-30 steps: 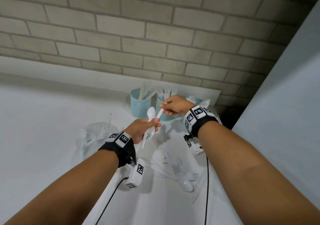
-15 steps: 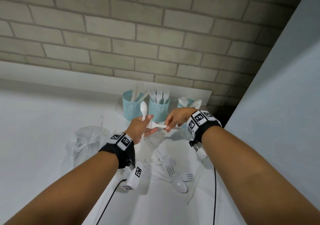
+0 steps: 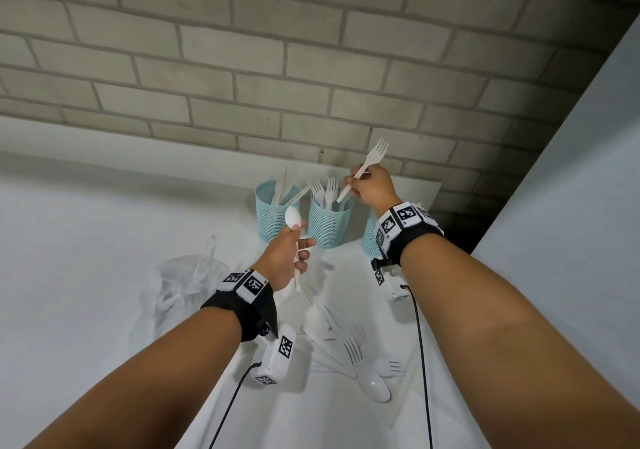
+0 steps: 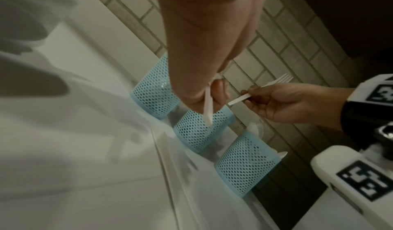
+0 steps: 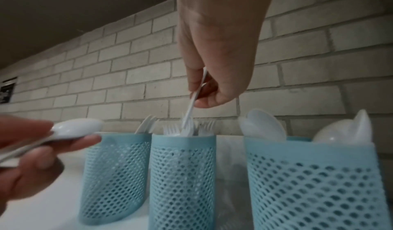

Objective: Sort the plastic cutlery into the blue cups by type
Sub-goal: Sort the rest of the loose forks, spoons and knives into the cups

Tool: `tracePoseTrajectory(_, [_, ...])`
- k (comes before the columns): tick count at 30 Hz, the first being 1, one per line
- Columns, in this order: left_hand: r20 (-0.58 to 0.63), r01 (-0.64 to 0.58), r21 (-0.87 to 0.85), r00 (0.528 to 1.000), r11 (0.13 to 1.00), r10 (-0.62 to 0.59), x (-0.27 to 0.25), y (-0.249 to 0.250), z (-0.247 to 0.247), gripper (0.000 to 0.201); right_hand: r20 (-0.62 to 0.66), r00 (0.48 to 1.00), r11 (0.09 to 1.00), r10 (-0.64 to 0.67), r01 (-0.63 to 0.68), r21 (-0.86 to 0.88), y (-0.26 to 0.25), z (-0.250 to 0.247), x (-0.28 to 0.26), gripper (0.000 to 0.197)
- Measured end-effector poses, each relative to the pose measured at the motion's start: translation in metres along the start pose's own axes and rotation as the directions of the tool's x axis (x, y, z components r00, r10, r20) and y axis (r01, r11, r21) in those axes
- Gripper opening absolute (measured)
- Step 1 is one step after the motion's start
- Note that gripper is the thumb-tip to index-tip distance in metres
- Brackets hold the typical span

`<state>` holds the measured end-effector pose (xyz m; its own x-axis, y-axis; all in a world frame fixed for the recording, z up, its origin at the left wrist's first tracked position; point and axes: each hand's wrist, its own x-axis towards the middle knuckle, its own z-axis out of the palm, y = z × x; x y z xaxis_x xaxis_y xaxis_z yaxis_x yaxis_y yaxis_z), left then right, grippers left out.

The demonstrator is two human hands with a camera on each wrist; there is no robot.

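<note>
Three blue mesh cups stand in a row by the brick wall: left cup (image 3: 275,213) with knives, middle cup (image 3: 328,225) with forks, right cup (image 5: 308,174) with spoons, half hidden behind my right wrist in the head view. My right hand (image 3: 356,183) pinches a white fork (image 3: 372,159) by its handle, tines up. Its handle end (image 5: 188,124) dips among the forks in the middle cup (image 5: 182,166). My left hand (image 3: 299,240) grips a white spoon (image 3: 292,218) upright, just in front of the left and middle cups.
Loose forks (image 3: 353,344) and a spoon (image 3: 374,384) lie on the white table between my forearms. A crumpled clear plastic bag (image 3: 180,282) sits at the left. A grey wall panel (image 3: 571,206) closes off the right side.
My right hand has pulled the fork out of my left hand, turned it tines up and carried it back over the middle cup. The left hand keeps the spoon.
</note>
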<state>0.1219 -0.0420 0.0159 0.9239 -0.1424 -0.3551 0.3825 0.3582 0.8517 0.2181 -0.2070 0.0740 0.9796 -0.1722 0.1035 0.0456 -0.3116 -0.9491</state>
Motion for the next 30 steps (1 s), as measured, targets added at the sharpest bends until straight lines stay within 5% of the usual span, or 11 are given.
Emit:
tracePoseTrajectory(3, [0.041, -0.014, -0.04, 0.999, 0.999, 0.016, 0.002, -0.002, -0.003, 0.024, -0.069, 0.997, 0.996, -0.018, 0.013, -0.083, 0.012, 0.013, 0.006, 0.01])
tracePoseTrajectory(7, [0.042, -0.034, -0.048, 0.998, 0.998, 0.036, 0.005, -0.002, -0.006, 0.024, -0.054, 0.998, 0.983, -0.007, -0.004, -0.185, 0.016, 0.022, 0.006, 0.032])
tracePoseTrajectory(11, [0.039, -0.08, 0.021, 0.996, 0.997, 0.079, 0.01, -0.005, -0.008, 0.019, -0.04, 0.949, 0.877, -0.313, 0.273, -0.394, 0.004, 0.026, -0.007, 0.037])
tracePoseTrajectory(13, [0.017, -0.114, 0.054, 0.993, 0.992, 0.114, 0.011, -0.008, -0.006, 0.021, 0.089, 0.938, 0.862, -0.334, 0.342, -0.374, -0.005, 0.029, -0.02, 0.034])
tracePoseTrajectory(16, [0.0, -0.149, 0.008, 0.989, 0.989, 0.149, 0.012, -0.014, 0.002, 0.018, 0.395, 0.904, 0.796, -0.166, 0.359, -0.487, -0.008, 0.035, -0.038, 0.044])
tracePoseTrajectory(19, [0.014, -0.157, -0.042, 0.987, 0.987, 0.158, 0.01, -0.02, 0.009, 0.022, 0.481, 0.875, 0.789, -0.051, 0.33, -0.518, 0.003, 0.041, -0.049, 0.038])
tracePoseTrajectory(23, [0.041, -0.146, -0.014, 0.988, 0.989, 0.147, 0.006, -0.026, 0.018, 0.009, 0.319, 0.944, 0.933, -0.08, 0.183, -0.308, 0.017, 0.032, -0.054, 0.017])
tracePoseTrajectory(26, [0.03, -0.119, 0.084, 0.993, 0.989, 0.117, 0.006, -0.024, 0.021, 0.01, 0.026, 0.984, 0.933, -0.178, 0.177, -0.314, 0.012, 0.005, -0.049, 0.013])
tracePoseTrajectory(30, [0.059, -0.173, 0.385, 0.985, 0.907, 0.163, 0.003, -0.02, 0.017, 0.008, -0.361, 0.852, 0.886, -0.38, 0.222, -0.408, -0.009, -0.045, -0.036, 0.021])
